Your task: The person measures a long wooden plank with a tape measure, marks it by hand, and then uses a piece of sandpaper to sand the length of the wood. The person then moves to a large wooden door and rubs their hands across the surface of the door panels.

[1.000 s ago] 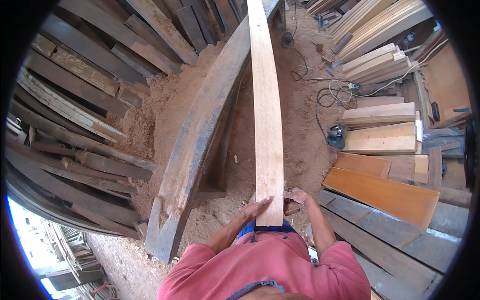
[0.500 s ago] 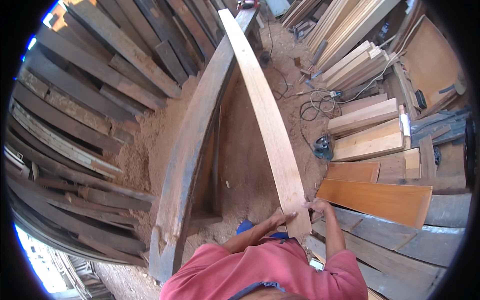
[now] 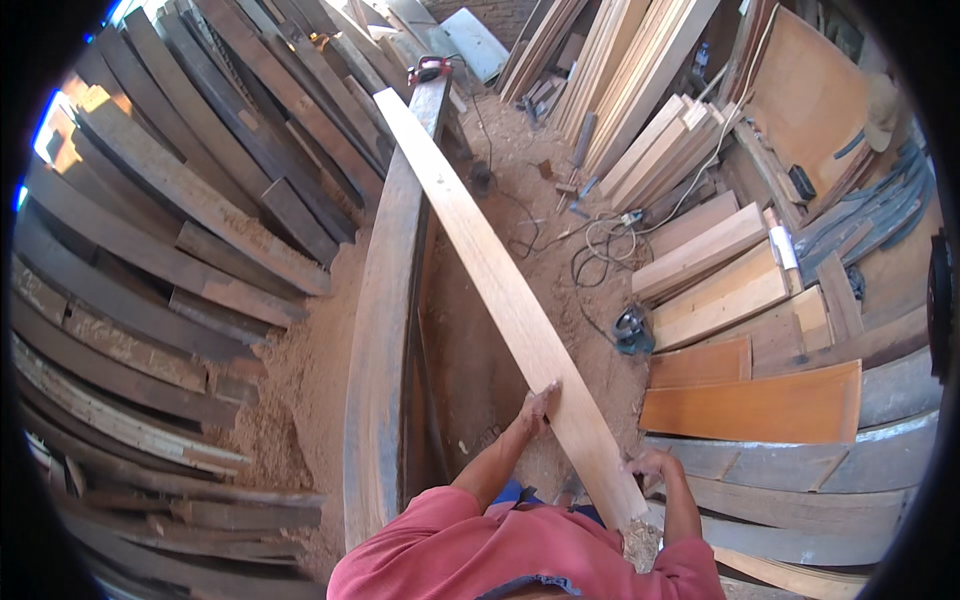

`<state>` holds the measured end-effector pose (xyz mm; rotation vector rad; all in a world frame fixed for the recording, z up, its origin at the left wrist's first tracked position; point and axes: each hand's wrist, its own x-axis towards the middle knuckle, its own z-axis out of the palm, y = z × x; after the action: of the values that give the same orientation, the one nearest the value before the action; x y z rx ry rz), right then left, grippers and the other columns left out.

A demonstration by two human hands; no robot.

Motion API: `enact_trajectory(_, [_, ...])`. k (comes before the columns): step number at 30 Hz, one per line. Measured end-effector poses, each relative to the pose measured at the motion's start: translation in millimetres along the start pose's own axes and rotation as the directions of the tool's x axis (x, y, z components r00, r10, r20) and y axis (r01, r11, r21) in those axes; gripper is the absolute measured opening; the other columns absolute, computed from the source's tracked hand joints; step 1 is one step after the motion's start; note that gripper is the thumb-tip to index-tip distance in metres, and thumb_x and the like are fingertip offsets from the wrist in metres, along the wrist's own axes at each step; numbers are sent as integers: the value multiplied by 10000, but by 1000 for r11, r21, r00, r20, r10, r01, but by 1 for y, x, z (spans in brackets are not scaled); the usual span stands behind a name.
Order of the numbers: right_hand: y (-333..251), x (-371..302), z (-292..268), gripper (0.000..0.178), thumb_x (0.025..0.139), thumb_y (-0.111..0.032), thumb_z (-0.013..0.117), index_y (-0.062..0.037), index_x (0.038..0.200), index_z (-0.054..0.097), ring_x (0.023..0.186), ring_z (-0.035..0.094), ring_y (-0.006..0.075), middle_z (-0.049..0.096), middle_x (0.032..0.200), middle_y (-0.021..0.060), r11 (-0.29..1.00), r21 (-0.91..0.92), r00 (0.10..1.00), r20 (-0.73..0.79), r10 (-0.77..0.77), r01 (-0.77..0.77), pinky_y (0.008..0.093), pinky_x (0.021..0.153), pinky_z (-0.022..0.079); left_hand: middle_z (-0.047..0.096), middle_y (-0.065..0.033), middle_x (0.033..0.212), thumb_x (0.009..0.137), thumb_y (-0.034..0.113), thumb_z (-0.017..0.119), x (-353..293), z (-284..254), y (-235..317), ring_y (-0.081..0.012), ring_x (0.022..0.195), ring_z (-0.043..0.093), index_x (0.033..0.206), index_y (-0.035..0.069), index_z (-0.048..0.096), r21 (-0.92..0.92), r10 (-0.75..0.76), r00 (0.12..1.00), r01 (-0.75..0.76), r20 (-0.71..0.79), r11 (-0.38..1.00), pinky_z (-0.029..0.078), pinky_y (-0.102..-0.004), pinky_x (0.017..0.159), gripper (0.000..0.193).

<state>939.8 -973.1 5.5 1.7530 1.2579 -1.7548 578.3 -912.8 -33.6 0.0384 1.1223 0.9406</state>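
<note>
A long pale wooden plank [image 3: 490,280] slants from beside my body up to the far left. Its far end rests across a dark, weathered beam bench [image 3: 385,270]. My left hand [image 3: 541,402] is closed on the plank's left edge, thumb on the upper face and fingers going out of sight beneath. Close to the near end, my right hand [image 3: 655,466] has its curled fingers against the right edge; their grip underneath is partly hidden.
Dark boards [image 3: 190,210] lean in rows along the left. At the right are a blue-green power tool [image 3: 632,330], tangled cable [image 3: 610,240], an orange-brown panel [image 3: 750,402] and stacked pale lumber [image 3: 640,90]. A red power tool [image 3: 430,70] sits on the bench's far end.
My left hand has moved forward along the plank's left edge. The near end has come closer to my body at the right, and the plank slants more to the left.
</note>
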Motion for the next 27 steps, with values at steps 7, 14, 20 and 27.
enact_trajectory(7, [21,11,-33,398,824,-471,809,-79,871,756,676,626,174,715,837,58,855,461,869,-495,24,239,368,608,504,655,-110,1293,890,330,805,-2,5,2,-285,1164,652,1376,37,536,46,-22,973,12,230,999,547,-481,995,628])
enact_trajectory(14, [-158,64,-23,576,851,-648,717,-74,897,740,732,599,172,683,809,58,980,184,982,-187,-36,71,392,662,483,641,-119,1317,882,334,795,10,-30,23,-284,1208,604,1344,42,576,62,-255,955,248,154,967,452,-463,1101,588])
enact_trajectory(20, [-202,129,-58,726,879,-728,620,-81,1180,754,977,615,248,705,1095,136,991,-127,998,43,49,-43,408,859,494,585,-120,1428,926,314,744,25,-22,37,-276,1324,536,1419,29,530,122,-438,795,429,419,895,400,-458,1157,608])
enact_trajectory(27, [-246,114,-74,759,842,-637,737,-8,1263,676,1026,705,257,712,1174,127,988,95,972,213,103,-126,425,881,579,502,-132,1513,911,311,759,53,-44,50,-305,1394,466,1516,25,399,201,-519,665,497,537,844,317,-469,1211,760])
